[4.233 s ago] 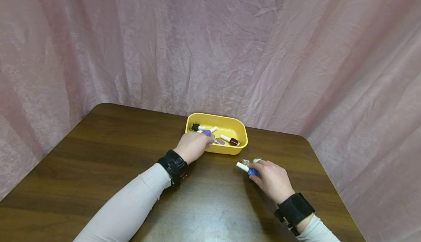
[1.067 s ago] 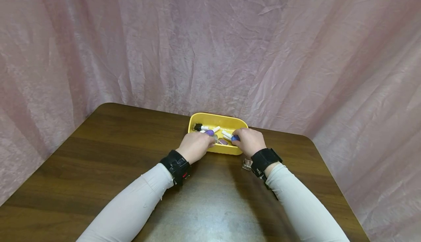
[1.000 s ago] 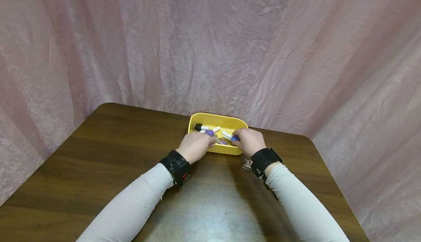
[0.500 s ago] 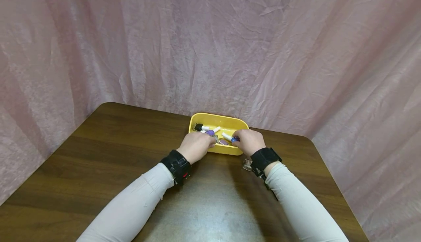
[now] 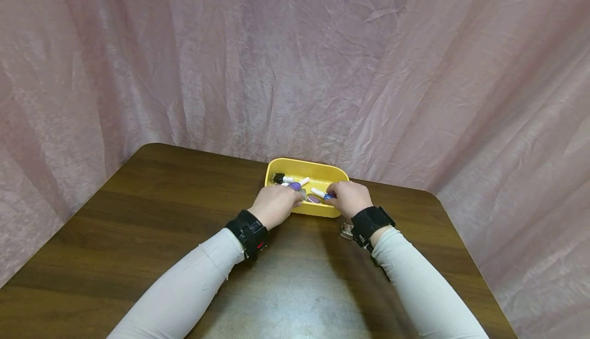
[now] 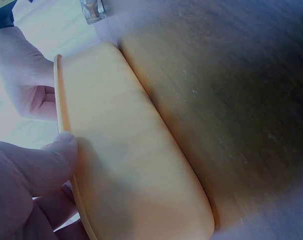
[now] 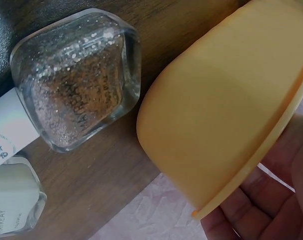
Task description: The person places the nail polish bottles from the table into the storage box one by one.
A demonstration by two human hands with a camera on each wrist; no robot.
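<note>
My left hand (image 5: 274, 206) grips the near rim of a yellow plastic bin (image 5: 306, 162), its thumb on the outer wall in the left wrist view. Reaching over the bin's right end, my right hand (image 5: 351, 198) holds a blue nail polish bottle (image 5: 329, 196) by its body, white cap pointing left. Inside the bin lie a black nail polish (image 5: 278, 177), a purple one (image 5: 295, 186) and a lilac one (image 5: 313, 199). The right wrist view shows the right fingers curled inside the bin's wall (image 7: 216, 105), with the blue bottle hidden there.
A silver glitter nail polish (image 7: 81, 80) lies on the brown table (image 5: 161, 226) just in front of the bin, partly behind the right wrist in the head view. Beside it is a white nail polish (image 7: 14, 197). A pink curtain (image 5: 295, 72) hangs behind the table.
Since the oldest frame, my right hand has carried the blue nail polish from the table into the bin. Over the last second the bottle has dipped slightly; the left hand keeps its grip.
</note>
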